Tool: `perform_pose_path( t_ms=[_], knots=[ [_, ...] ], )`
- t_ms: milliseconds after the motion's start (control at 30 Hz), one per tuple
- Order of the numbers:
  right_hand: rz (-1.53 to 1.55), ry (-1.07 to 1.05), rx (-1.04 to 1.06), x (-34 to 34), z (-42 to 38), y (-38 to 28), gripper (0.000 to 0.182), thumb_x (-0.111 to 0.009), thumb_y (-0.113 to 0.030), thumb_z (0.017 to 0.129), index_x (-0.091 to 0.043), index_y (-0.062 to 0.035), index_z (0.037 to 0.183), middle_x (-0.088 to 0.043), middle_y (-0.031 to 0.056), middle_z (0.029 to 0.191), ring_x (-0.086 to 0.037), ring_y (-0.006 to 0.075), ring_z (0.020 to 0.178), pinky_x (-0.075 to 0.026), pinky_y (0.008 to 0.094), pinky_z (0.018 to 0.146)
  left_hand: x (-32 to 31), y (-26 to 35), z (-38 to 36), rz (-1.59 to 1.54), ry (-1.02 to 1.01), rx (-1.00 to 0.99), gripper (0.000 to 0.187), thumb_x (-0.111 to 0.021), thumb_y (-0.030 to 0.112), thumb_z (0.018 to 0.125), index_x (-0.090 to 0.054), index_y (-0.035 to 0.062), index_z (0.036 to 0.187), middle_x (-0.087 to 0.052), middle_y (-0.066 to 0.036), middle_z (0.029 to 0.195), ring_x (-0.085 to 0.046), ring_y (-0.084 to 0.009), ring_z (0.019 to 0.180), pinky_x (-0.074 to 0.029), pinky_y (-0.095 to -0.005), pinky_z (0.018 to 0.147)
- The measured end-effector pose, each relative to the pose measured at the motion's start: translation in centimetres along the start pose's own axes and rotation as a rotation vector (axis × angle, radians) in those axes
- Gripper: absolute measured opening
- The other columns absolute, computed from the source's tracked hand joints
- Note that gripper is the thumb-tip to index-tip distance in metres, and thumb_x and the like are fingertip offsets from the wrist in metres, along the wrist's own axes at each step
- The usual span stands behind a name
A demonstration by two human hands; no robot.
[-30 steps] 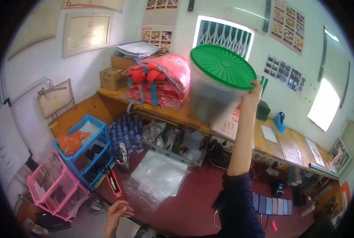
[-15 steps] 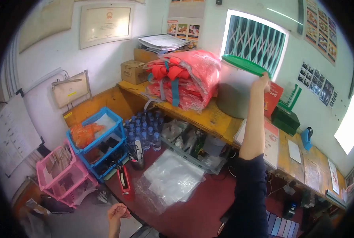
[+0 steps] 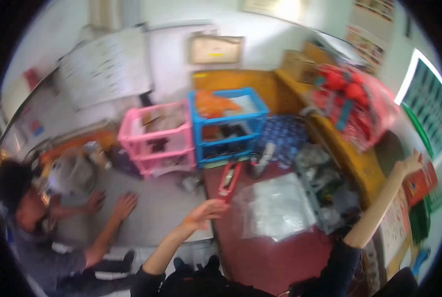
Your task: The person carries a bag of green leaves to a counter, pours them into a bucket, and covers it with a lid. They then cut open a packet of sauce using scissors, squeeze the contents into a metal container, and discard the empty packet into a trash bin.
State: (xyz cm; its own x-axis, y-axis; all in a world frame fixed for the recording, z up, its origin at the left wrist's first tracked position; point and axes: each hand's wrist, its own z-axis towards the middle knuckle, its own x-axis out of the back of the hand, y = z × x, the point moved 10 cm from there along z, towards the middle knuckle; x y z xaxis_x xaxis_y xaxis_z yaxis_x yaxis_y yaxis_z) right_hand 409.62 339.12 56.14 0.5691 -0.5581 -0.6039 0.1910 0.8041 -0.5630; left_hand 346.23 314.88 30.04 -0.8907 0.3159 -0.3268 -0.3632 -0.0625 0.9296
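Note:
My left hand (image 3: pixel 203 217) is held over the edge between the grey table and the dark red tabletop. Its fingers stretch out, just below the red tape dispenser (image 3: pixel 228 182). My right arm reaches far to the right, and my right hand (image 3: pixel 407 166) is by the front of the large bin with a green lid (image 3: pixel 419 129). Next to that hand stands a red booklet (image 3: pixel 421 184). Motion smears the right fingers, and I cannot tell whether they grip anything. Clear plastic bags (image 3: pixel 280 205) lie flat on the red tabletop between my arms.
A person (image 3: pixel 30 218) sits at left, both hands on the grey table (image 3: pixel 147 218). Pink (image 3: pixel 156 131) and blue (image 3: pixel 228 116) basket racks stand at the back, beside water bottles (image 3: pixel 283 136) and a grey crate (image 3: pixel 322 210). A red plastic-wrapped bundle (image 3: pixel 354 106) sits on the wooden shelf.
My view has swung left, bringing the other person into sight. My left hand has risen and its curled fingers have stretched out. My right hand is lower against the bin, below its lid.

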Motion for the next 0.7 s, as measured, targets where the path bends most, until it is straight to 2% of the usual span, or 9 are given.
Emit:
perform_pose_path(
  t_ms=[33, 133, 167, 233, 267, 300, 333, 533, 700],
  knots=[
    [-0.235, -0.046, 0.080, -4.1, -6.6, -5.0, 0.038, -0.050, -0.006, 0.080, -0.046, 0.0046, 0.116, -0.050, 0.0131, 0.115, -0.049, 0.0231, 0.104, -0.038, 0.0349, 0.091, -0.8, 1.6, -0.5, -0.122, -0.077, -0.060, 0.091, -0.063, 0.054, 0.067, -0.024, 0.0075, 0.134, -0.032, -0.016, 0.135, -0.030, -0.0278, 0.126, -0.023, -0.0432, 0.103],
    [0.162, -0.683, -0.218, -13.7, -25.2, -9.0, 0.038, -0.055, -0.008, 0.077, -0.050, -0.0003, 0.113, -0.051, 0.0106, 0.116, -0.047, 0.0217, 0.108, -0.036, 0.0361, 0.093, -0.7, 4.6, -3.2, -0.273, -0.062, -0.148, 0.101, -0.053, 0.069, 0.067, -0.016, 0.0063, 0.137, -0.022, -0.019, 0.140, -0.023, -0.0299, 0.129, -0.019, -0.0443, 0.104],
    [0.176, -0.935, -0.064, -16.0, -31.5, -12.1, 0.030, -0.055, -0.006, 0.075, -0.053, -0.0037, 0.105, -0.052, 0.0098, 0.113, -0.048, 0.0212, 0.106, -0.036, 0.0348, 0.091, -0.3, 5.3, -4.4, -0.329, -0.017, -0.157, 0.104, -0.049, 0.072, 0.067, -0.013, 0.0055, 0.138, -0.018, -0.021, 0.141, -0.021, -0.0303, 0.130, -0.017, -0.0445, 0.105],
    [0.221, -1.377, -0.079, -17.9, -45.7, -20.5, 0.018, -0.057, -0.008, 0.071, -0.058, -0.0042, 0.088, -0.055, 0.0096, 0.104, -0.050, 0.0215, 0.099, -0.036, 0.0343, 0.088, 0.3, 7.3, -7.3, -0.292, 0.043, -0.207, 0.107, -0.045, 0.076, 0.066, -0.010, 0.0044, 0.138, -0.014, -0.023, 0.141, -0.018, -0.0304, 0.131, -0.016, -0.0439, 0.105],
    [0.220, -1.596, 0.009, -17.7, -51.3, -23.6, 0.019, -0.058, -0.007, 0.068, -0.059, -0.0044, 0.087, -0.055, 0.0099, 0.103, -0.049, 0.0226, 0.100, -0.036, 0.0354, 0.089, 0.4, 8.3, -8.8, -0.289, 0.053, -0.235, 0.108, -0.047, 0.074, 0.066, -0.009, 0.0040, 0.138, -0.015, -0.019, 0.142, -0.018, -0.0279, 0.131, -0.016, -0.0418, 0.105],
    [0.307, -1.752, -0.107, -16.7, -56.6, -26.0, 0.024, -0.060, -0.004, 0.065, -0.060, -0.0066, 0.089, -0.055, 0.0106, 0.104, -0.049, 0.0261, 0.102, -0.036, 0.0383, 0.090, 0.6, 9.0, -10.5, -0.281, 0.064, -0.264, 0.108, -0.050, 0.073, 0.066, -0.009, 0.0036, 0.138, -0.015, -0.016, 0.143, -0.018, -0.0255, 0.132, -0.016, -0.0396, 0.104],
    [0.457, -1.846, 0.180, -15.6, -60.7, -30.5, 0.028, -0.061, -0.003, 0.062, -0.061, -0.0081, 0.090, -0.054, 0.0101, 0.107, -0.048, 0.0287, 0.104, -0.035, 0.0408, 0.090, 1.0, 9.5, -12.3, -0.271, 0.100, -0.283, 0.108, -0.050, 0.073, 0.066, -0.009, 0.0036, 0.138, -0.015, -0.016, 0.143, -0.018, -0.0255, 0.132, -0.016, -0.0396, 0.104],
    [0.867, -1.941, 0.248, -8.3, -77.2, -46.5, 0.034, -0.068, -0.010, 0.063, -0.063, -0.0132, 0.096, -0.052, 0.0047, 0.116, -0.045, 0.0281, 0.108, -0.031, 0.0439, 0.091, 3.0, 11.1, -28.3, -0.339, 0.308, -0.383, 0.103, -0.047, 0.069, 0.071, -0.006, 0.0041, 0.139, -0.008, -0.013, 0.144, -0.008, -0.0269, 0.134, -0.010, -0.0408, 0.106],
    [1.042, -1.813, 0.387, -2.0, -84.0, -57.6, 0.029, -0.068, -0.022, 0.063, -0.068, -0.0201, 0.092, -0.054, 0.0013, 0.114, -0.043, 0.0256, 0.109, -0.026, 0.0443, 0.091, 2.3, 14.8, -42.1, -0.410, 0.536, -0.615, 0.100, -0.045, 0.068, 0.073, -0.004, 0.0056, 0.139, -0.007, -0.013, 0.144, -0.008, -0.0277, 0.133, -0.011, -0.0385, 0.106]
  ],
)
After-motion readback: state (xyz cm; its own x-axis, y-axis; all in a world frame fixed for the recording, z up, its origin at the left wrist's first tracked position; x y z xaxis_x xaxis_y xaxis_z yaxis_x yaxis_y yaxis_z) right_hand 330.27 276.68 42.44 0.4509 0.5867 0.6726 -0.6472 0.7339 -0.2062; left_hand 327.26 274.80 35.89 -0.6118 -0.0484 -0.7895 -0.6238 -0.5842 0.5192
